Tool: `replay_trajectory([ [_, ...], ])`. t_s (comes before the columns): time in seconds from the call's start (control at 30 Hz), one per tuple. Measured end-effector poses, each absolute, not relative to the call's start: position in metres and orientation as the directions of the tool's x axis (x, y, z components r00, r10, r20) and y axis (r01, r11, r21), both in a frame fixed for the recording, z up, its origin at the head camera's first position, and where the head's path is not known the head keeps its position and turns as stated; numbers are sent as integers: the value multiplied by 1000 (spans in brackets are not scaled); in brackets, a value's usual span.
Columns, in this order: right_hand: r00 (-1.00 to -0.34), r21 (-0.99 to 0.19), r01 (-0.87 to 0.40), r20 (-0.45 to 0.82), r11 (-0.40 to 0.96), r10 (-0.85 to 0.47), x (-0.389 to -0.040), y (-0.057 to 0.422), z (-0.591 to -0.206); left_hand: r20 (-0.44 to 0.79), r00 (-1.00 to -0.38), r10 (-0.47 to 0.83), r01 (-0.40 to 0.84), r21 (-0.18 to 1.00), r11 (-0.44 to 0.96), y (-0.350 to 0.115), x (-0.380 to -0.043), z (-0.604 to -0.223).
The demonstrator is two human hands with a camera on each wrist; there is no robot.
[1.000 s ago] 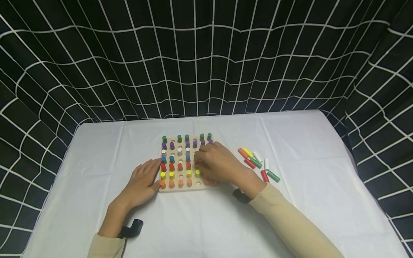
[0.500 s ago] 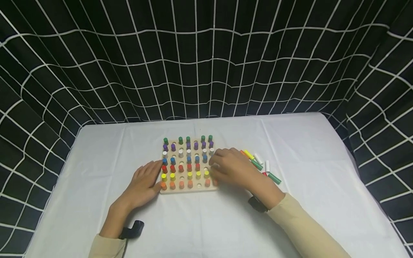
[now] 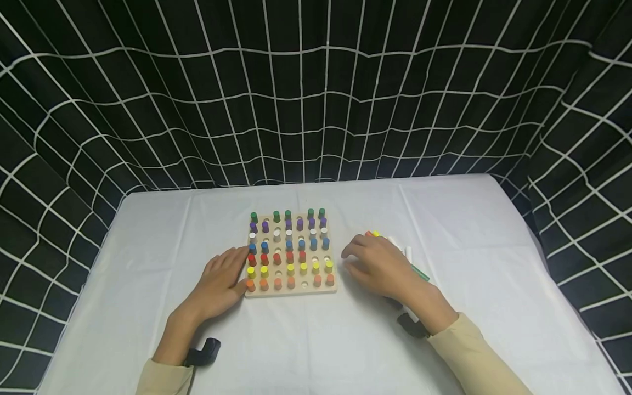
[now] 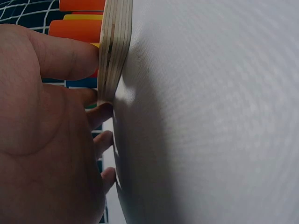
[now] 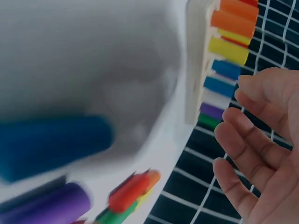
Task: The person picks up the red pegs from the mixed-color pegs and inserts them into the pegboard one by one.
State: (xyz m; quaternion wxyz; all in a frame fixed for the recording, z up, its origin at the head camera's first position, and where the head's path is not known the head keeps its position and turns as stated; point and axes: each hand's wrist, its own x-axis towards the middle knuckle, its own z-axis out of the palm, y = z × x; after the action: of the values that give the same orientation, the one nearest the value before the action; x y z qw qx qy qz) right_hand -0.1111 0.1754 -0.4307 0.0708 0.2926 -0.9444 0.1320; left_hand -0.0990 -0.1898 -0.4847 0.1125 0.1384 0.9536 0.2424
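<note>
A wooden pegboard [image 3: 304, 292] stands in the head view with rows of coloured pegs upright in it, and several holes bare. My left hand [image 3: 219, 281] lies against the board's left side. In the left wrist view its thumb [image 4: 70, 58] touches the board's layered edge beside an orange peg [image 4: 77, 31]. My right hand [image 3: 382, 266] hovers between the board and the loose pegs, fingers loosely bent. The right wrist view shows that hand [image 5: 261, 149] holding nothing, beyond it the board's yellow peg [image 5: 229, 50].
Loose pegs lie right of the board, partly hidden by my right hand: a white peg [image 3: 408, 254] and a green peg [image 3: 421, 272]. Nearer the right wrist camera are a blurred blue peg [image 5: 51, 144] and a purple peg [image 5: 51, 205]. A gridded black curtain [image 3: 316, 109] surrounds the white-covered table [image 3: 197, 219].
My right hand has moved rightward off the board towards the loose pegs. It has uncovered the board's right column, where blue and yellow pegs now show. My left hand stays in place.
</note>
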Motion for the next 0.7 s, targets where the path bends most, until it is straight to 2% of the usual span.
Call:
replay_trajectory([
  [0.37,-887,-249,-460,161,852,-432,-100,217,-439,-154,-936,316,208,481,852,-189,-100,-487],
  [0.7,-894,-266,-446,176,854,-412,-92,243,-443,-166,-936,310,196,486,852,-188,-98,-485],
])
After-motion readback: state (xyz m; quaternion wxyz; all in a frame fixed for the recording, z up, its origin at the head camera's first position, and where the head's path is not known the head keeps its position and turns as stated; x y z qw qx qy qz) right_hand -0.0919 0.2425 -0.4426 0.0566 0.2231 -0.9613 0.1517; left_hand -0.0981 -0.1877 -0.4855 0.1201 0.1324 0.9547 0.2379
